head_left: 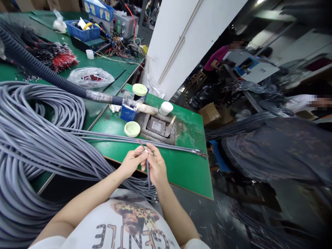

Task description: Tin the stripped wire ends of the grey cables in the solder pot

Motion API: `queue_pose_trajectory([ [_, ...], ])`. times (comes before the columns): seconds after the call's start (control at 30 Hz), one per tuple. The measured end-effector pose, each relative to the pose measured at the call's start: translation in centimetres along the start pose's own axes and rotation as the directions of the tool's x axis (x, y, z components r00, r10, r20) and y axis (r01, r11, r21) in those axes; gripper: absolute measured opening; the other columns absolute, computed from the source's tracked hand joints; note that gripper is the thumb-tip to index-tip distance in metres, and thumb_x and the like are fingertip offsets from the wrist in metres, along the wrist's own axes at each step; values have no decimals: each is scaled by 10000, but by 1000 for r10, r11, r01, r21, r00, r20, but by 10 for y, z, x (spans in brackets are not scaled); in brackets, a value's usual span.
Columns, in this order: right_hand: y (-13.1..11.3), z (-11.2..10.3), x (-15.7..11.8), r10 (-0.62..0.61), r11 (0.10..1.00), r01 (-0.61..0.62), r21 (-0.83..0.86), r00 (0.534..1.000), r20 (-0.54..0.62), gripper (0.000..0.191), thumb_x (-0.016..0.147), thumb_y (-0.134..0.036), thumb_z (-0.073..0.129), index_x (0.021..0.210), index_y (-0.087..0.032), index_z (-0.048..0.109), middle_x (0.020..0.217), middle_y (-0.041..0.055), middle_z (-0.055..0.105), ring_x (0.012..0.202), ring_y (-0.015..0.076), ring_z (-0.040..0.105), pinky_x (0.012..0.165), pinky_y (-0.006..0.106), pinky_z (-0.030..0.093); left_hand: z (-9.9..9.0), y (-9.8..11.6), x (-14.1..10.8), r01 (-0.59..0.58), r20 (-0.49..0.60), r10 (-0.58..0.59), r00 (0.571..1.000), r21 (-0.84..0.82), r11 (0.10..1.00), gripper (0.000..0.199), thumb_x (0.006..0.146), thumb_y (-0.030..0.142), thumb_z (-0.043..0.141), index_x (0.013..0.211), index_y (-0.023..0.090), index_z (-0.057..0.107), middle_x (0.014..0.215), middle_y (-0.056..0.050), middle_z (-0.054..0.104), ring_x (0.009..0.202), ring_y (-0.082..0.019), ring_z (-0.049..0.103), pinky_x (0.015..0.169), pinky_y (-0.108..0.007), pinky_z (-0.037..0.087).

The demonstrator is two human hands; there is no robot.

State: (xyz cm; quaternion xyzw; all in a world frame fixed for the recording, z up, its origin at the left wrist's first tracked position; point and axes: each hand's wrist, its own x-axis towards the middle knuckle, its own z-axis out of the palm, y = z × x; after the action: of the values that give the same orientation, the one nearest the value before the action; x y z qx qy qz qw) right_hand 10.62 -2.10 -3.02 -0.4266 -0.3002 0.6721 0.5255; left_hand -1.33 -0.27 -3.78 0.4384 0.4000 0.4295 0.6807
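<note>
A grey cable [148, 173] hangs down from my two hands, its stripped end pointing up with thin dark and reddish wires fanned out. My left hand [132, 162] pinches these wires near the white collar where the jacket ends. Around the cable just below that end are the closed fingers of my right hand [157, 167]. Several more grey cables [166, 144] lie across the green board just beyond my hands, their stripped ends [201, 153] at the board's right side. Past them sits a solder pot [156, 126] with a scraper-like piece [170, 126] leaning on its edge.
Big coils of grey cable [38, 138] cover the left. A ribbed hose [59, 83] ends in a nozzle [147, 108] by the pot. Around it stand a pale green dish [132, 129], a white cup [166, 108] and a lidded jar [139, 90]. Other people are at the right.
</note>
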Motion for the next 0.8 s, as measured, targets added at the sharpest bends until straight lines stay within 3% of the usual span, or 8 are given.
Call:
queue_pose_trajectory([
  [0.13, -27, -25, 8, -45, 936, 78, -344, 994, 101, 245, 702, -335, 736, 933, -256, 713, 741, 3, 643, 679, 150, 574, 666, 290, 463, -6, 11, -4, -67, 53, 63, 997, 85, 994, 382, 822, 500, 614, 698, 149, 698, 820, -59, 616, 837, -172, 576, 807, -300, 466],
  [0.2, -45, -32, 15, -96, 878, 149, -455, 986, 137, 154, 715, -331, 714, 835, -240, 745, 756, 15, 649, 722, 157, 576, 700, 295, 452, -5, 17, -6, -54, 139, 37, 990, 126, 991, 400, 817, 525, 608, 715, 150, 707, 795, -57, 615, 808, -174, 569, 790, -304, 462],
  [0.3, -65, -27, 24, -74, 825, 199, -530, 966, 248, 128, 720, -326, 696, 753, -218, 756, 728, 23, 652, 694, 153, 567, 675, 293, 435, -1, 20, -10, -8, 238, -20, 971, 119, 993, 432, 805, 552, 608, 706, 141, 695, 717, -47, 601, 701, -157, 555, 705, -290, 461],
  [0.5, -68, -3, 30, -34, 855, 163, -493, 965, 260, 88, 667, -264, 726, 622, -191, 707, 644, 6, 631, 610, 129, 536, 610, 272, 415, 1, 20, -15, 38, 276, -61, 959, 88, 995, 418, 782, 544, 638, 705, 137, 694, 678, -37, 602, 639, -136, 547, 659, -272, 468],
  [0.63, -51, -1, 29, -138, 926, 175, -334, 982, 132, 102, 669, -253, 734, 607, -198, 675, 619, -18, 589, 590, 110, 508, 603, 258, 409, -7, 13, -17, 73, 174, -79, 982, 41, 996, 418, 752, 549, 670, 698, 137, 710, 728, -49, 613, 655, -136, 551, 607, -253, 460],
  [0.8, -30, -2, 29, -272, 927, 264, -265, 962, 8, 81, 693, -241, 722, 627, -209, 687, 629, -19, 590, 613, 113, 521, 611, 252, 423, -9, 6, -17, 204, 61, -196, 979, -190, 960, 454, 636, 566, 766, 674, 116, 710, 634, -42, 604, 569, -102, 506, 559, -223, 411],
])
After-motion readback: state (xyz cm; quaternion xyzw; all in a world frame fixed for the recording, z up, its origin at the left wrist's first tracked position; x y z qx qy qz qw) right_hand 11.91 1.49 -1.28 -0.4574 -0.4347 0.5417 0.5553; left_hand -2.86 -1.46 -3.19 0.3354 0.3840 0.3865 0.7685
